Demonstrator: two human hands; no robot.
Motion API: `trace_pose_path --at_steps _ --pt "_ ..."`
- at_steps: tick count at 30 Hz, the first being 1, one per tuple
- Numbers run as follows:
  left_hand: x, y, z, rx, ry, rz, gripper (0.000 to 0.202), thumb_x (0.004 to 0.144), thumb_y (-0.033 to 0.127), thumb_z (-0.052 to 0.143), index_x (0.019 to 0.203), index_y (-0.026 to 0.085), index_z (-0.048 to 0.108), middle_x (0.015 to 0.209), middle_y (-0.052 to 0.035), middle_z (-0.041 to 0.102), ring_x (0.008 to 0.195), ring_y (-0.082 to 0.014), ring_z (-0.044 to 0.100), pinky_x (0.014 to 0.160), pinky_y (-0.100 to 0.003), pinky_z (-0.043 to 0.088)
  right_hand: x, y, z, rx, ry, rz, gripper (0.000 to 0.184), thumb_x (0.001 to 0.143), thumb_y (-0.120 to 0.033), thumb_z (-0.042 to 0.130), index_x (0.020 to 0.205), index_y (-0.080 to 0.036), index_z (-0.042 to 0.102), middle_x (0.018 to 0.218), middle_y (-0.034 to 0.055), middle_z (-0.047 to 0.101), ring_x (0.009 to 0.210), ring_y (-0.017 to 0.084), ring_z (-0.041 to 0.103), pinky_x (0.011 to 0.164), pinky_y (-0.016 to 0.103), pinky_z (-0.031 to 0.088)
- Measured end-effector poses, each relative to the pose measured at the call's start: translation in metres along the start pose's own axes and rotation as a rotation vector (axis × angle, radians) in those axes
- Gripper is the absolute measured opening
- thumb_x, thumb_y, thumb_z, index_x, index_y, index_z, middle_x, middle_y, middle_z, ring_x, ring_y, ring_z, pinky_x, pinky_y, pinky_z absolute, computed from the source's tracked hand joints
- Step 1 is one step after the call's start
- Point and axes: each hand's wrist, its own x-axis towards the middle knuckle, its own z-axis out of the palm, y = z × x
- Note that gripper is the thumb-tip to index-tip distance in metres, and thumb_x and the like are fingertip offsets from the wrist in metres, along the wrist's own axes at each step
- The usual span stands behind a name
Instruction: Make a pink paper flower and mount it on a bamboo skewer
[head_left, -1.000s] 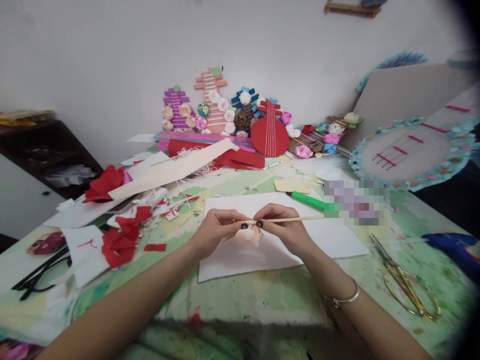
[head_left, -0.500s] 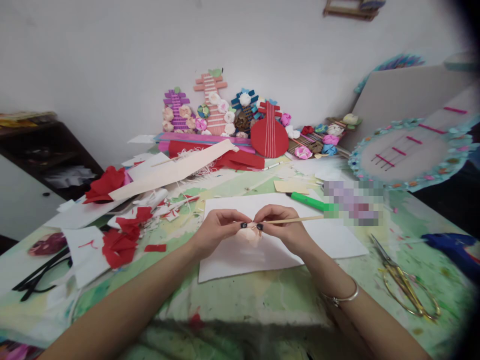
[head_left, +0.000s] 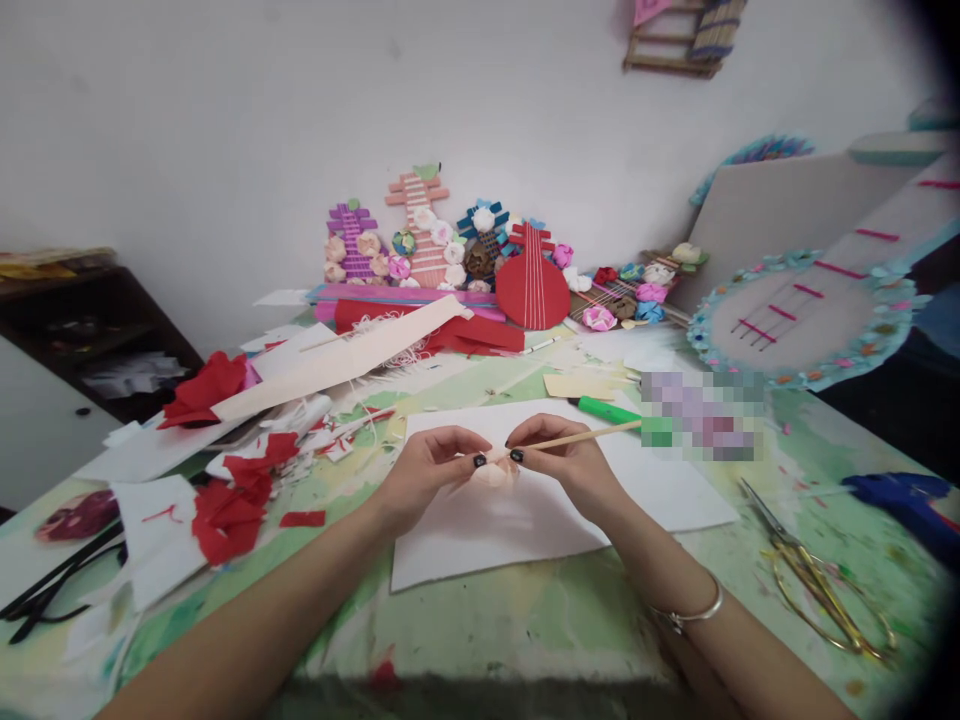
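My left hand [head_left: 424, 470] and my right hand [head_left: 566, 462] meet over a white sheet of paper [head_left: 555, 500] in the middle of the table. Between their fingertips is a small pale pink paper roll [head_left: 493, 473], pinched from both sides. A thin wooden stick [head_left: 585, 436] runs from the roll out to the right, gripped by my right hand's fingers. Both hands are closed in a pinch, thumbs with dark nails facing me.
A green marker [head_left: 611, 411] lies behind the stick. Gold scissors [head_left: 814, 580] and a blue glue gun [head_left: 904, 495] lie at the right. Red paper scraps [head_left: 225, 505] are strewn at the left. Paper guitar models with flowers [head_left: 480, 260] lean on the wall.
The hands stay together on the roll and stick, with the stick's far end tilted slightly higher. The view has tipped down a little, so everything sits lower in the picture.
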Motion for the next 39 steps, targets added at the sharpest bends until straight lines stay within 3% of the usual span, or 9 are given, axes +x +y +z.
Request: trace_pose_path --at_steps 7,14,18,24,31,34,37,39 --pt "0.003 -0.002 -0.004 0.052 0.05 0.054 0.024 0.067 0.028 0.075 0.083 0.014 0.065 0.069 0.0003 0.061 0.051 -0.005 0.047 0.05 -0.017 0.035 0.007 0.006 0.001 0.058 0.094 0.009 0.026 0.069 -0.037 0.072 0.084 -0.016 0.066 0.075 0.0029 0.065 0.063 0.01 0.055 0.059 0.024 0.044" --pt "0.004 0.0 -0.005 0.067 0.08 0.061 0.028 0.064 0.029 0.077 0.08 0.013 0.063 0.068 0.0011 0.058 0.049 -0.0039 0.045 0.047 -0.017 0.033 0.014 0.006 -0.008 0.331 0.298 -0.018 0.029 0.071 -0.045 0.068 0.076 -0.016 0.066 0.07 0.0038 0.064 0.062 0.011 0.055 0.057 0.024 0.043" --pt "0.003 0.0 -0.002 0.078 0.066 0.055 0.029 0.062 0.031 0.078 0.078 0.013 0.062 0.066 0.0011 0.059 0.048 -0.0049 0.046 0.047 -0.018 0.034 0.017 0.003 -0.021 0.455 0.426 -0.053 0.025 0.073 -0.041 0.066 0.074 -0.015 0.066 0.064 0.003 0.062 0.061 0.012 0.055 0.057 0.025 0.044" --pt "0.004 -0.003 -0.002 0.086 0.071 0.059 0.03 0.061 0.031 0.078 0.078 0.013 0.062 0.068 0.0006 0.06 0.051 -0.0058 0.05 0.048 -0.018 0.036 0.019 -0.001 -0.035 0.548 0.501 -0.073 0.025 0.072 -0.041 0.064 0.071 -0.016 0.065 0.059 0.0011 0.06 0.057 0.012 0.054 0.055 0.025 0.044" --pt "0.008 -0.006 -0.006 0.147 0.08 0.049 0.025 0.061 0.026 0.075 0.079 0.013 0.063 0.066 0.0024 0.058 0.049 -0.0045 0.047 0.047 -0.017 0.034 0.024 0.004 -0.05 0.569 0.675 -0.083 0.013 0.065 -0.027 0.065 0.066 -0.015 0.061 0.05 -0.0003 0.057 0.051 0.009 0.051 0.05 0.021 0.042" --pt "0.01 -0.008 -0.005 0.183 0.088 0.028 0.024 0.059 0.024 0.074 0.078 0.013 0.062 0.063 0.0031 0.057 0.045 -0.0042 0.045 0.043 -0.017 0.03 0.026 0.007 -0.056 0.427 0.67 -0.078 0.016 0.067 -0.031 0.06 0.07 -0.016 0.06 0.054 0.0003 0.059 0.052 0.01 0.052 0.052 0.022 0.044" --pt "0.014 -0.013 -0.004 0.182 0.09 -0.002 0.027 0.058 0.027 0.075 0.076 0.013 0.061 0.058 0.0032 0.057 0.04 -0.0041 0.042 0.039 -0.018 0.026 0.028 0.01 -0.061 -0.037 0.635 -0.098 0.024 0.075 -0.038 0.049 0.076 -0.016 0.059 0.059 0.0026 0.061 0.054 0.011 0.055 0.056 0.025 0.046" --pt "0.016 -0.017 -0.005 0.163 0.063 0.013 0.027 0.059 0.027 0.075 0.076 0.012 0.06 0.056 0.0029 0.057 0.039 -0.0041 0.041 0.039 -0.018 0.025 0.028 0.012 -0.062 -0.232 0.609 -0.105 0.027 0.076 -0.039 0.047 0.076 -0.015 0.06 0.061 0.0041 0.063 0.055 0.012 0.056 0.058 0.026 0.045"
